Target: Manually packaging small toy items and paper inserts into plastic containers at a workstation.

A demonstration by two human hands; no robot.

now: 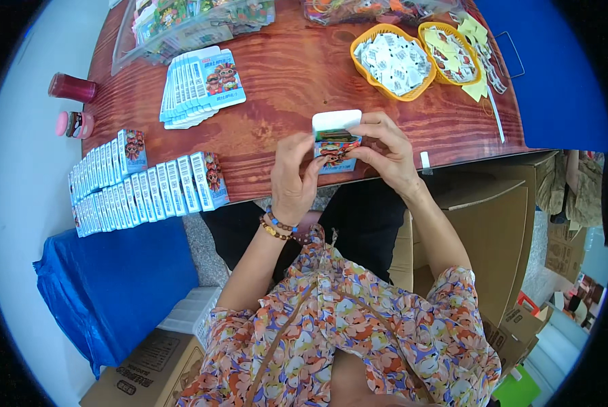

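Note:
Both my hands hold a small light-blue card box (336, 165) at the near edge of the table, its white top flap (336, 121) standing up and its mouth facing me. My left hand (294, 173) grips the box's left side, thumb on the front. With fingers behind and thumb on the front, my right hand (388, 150) pinches the right side near the opening. Something dark and colourful shows inside the mouth; I cannot make out what. Left of my hands, closed boxes of the same kind (175, 184) stand in two rows. Flat unfolded boxes (199, 87) lie fanned out beyond.
Two yellow baskets (368, 80) of small white printed pieces stand at the far right, beside loose yellow paper slips (476, 32). Clear plastic bins (124, 51) line the back. A red-lidded jar (73, 88) and a pink jar (74, 125) sit at the left edge. Cardboard cartons (480, 224) stand below right.

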